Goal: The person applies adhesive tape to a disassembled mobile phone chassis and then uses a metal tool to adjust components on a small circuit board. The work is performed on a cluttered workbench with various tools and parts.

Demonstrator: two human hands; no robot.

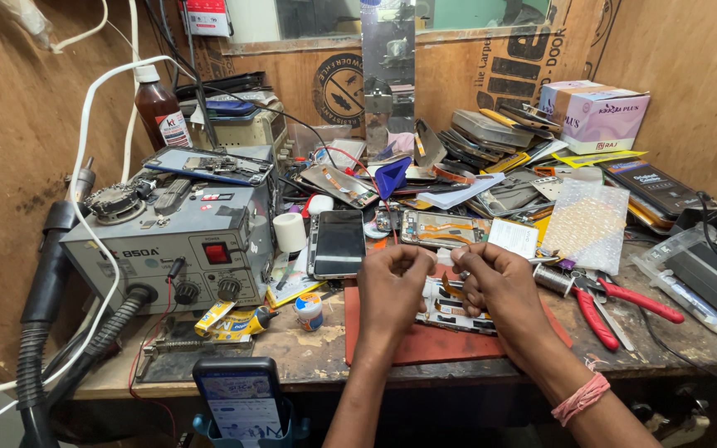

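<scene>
Both hands, left hand [392, 286] and right hand [499, 290], cover most of the opened phone frame [458, 314]; the part pinched between the fingers is too small to tell. Bottom edge crops the propped phone [241, 402] and both forearms.

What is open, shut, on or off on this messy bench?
Opened phone frame on the red mat: back off, insides showing.
Black smartphone: screen dark.
Phone in the blue holder: screen lit.
Red-handled pliers: lying unused.
Left hand, right hand: pinching a small part.

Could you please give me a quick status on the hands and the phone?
Left hand and right hand pinch a small part. Opened phone beneath, on red mat. Red pliers lie clear, right.
</scene>
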